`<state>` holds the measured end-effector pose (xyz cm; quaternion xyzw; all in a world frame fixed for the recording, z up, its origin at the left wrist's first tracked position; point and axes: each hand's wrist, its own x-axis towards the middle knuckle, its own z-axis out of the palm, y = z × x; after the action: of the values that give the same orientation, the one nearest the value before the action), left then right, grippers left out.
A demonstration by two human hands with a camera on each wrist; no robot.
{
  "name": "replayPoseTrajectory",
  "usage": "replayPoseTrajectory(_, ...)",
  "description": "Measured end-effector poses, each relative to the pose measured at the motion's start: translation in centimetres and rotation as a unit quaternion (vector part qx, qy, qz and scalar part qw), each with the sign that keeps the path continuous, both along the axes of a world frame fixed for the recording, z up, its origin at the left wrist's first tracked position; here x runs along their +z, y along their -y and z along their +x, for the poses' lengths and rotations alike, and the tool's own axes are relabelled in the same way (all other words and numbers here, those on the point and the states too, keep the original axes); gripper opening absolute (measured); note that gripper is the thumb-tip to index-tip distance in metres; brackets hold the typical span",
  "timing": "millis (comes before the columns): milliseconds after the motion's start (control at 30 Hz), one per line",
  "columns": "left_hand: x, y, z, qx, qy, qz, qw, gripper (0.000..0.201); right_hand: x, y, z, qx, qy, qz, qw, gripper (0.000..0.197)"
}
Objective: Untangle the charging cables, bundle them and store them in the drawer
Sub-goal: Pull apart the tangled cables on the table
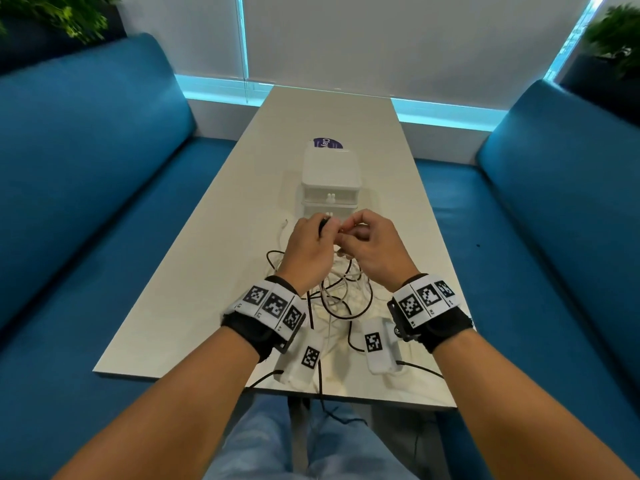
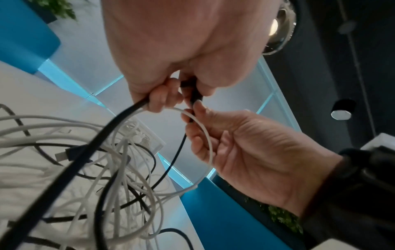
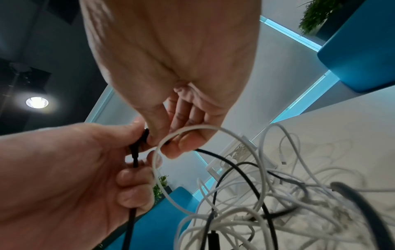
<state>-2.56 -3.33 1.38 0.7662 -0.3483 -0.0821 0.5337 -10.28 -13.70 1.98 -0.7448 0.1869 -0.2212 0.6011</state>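
A tangle of white and black charging cables (image 1: 341, 296) lies on the pale table (image 1: 194, 306), under both raised hands. My left hand (image 1: 323, 226) grips a black cable (image 2: 85, 152) in curled fingers; the cable runs down into the pile. My right hand (image 1: 346, 233) pinches the same black cable (image 3: 134, 157) close to the left hand's grip. A white cable loop (image 3: 213, 128) hangs over the right hand's fingers (image 2: 198, 135). Just beyond the hands stands a white two-drawer unit (image 1: 330, 178) with both drawers shut.
Blue sofas (image 1: 86, 188) flank the table on both sides. A purple-labelled item (image 1: 327, 143) lies behind the drawer unit. A loose white cable end (image 1: 284, 223) lies left of the hands. The table's near edge (image 1: 277, 389) is below my wrists.
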Motion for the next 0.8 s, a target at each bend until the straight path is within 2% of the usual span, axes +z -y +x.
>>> replayPoseTrajectory(100,0.2,-0.1,0.0,-0.009,-0.039,-0.028,0.999,0.031,0.0,0.0,0.2,-0.003,0.007,0.005,1.000,0.017)
replayPoseTrajectory(233,0.3,0.1,-0.1,-0.009,-0.161,-0.046,0.986,0.030,-0.3,-0.4,0.2,-0.025,0.019,0.014,0.999,0.028)
replayPoseTrajectory(300,0.2,0.5,-0.2,0.002,-0.196,-0.039,0.980,0.032,-0.5,-0.7,0.3,-0.041,0.034,0.009,0.999,0.031)
replayPoseTrajectory(367,0.2,0.7,-0.4,-0.006,-0.201,-0.035,0.979,0.032,-0.8,-0.9,0.5,-0.056,0.045,0.003,0.997,0.032)
replayPoseTrajectory(500,0.5,0.5,-0.7,-0.001,-0.141,-0.022,0.990,0.033,-0.9,-1.3,0.4,-0.064,0.050,-0.004,0.997,0.030)
replayPoseTrajectory(600,0.7,0.2,-0.6,0.044,-0.137,-0.049,0.988,0.032,-2.0,-0.8,0.3,-0.037,0.010,-0.013,0.999,0.030)
replayPoseTrajectory(667,1.4,-0.1,-0.2,0.069,-0.152,-0.088,0.982,0.032,-3.8,0.0,0.0,0.006,-0.063,-0.074,0.995,0.029)
replayPoseTrajectory(733,2.6,-0.3,0.2,0.060,-0.204,-0.138,0.967,0.036,-5.9,0.5,-0.6,0.050,-0.119,-0.144,0.981,0.026)
replayPoseTrajectory(800,4.1,-0.8,0.4,0.008,-0.291,-0.183,0.939,0.037,-7.5,1.1,-1.2,0.052,-0.125,-0.133,0.982,0.026)
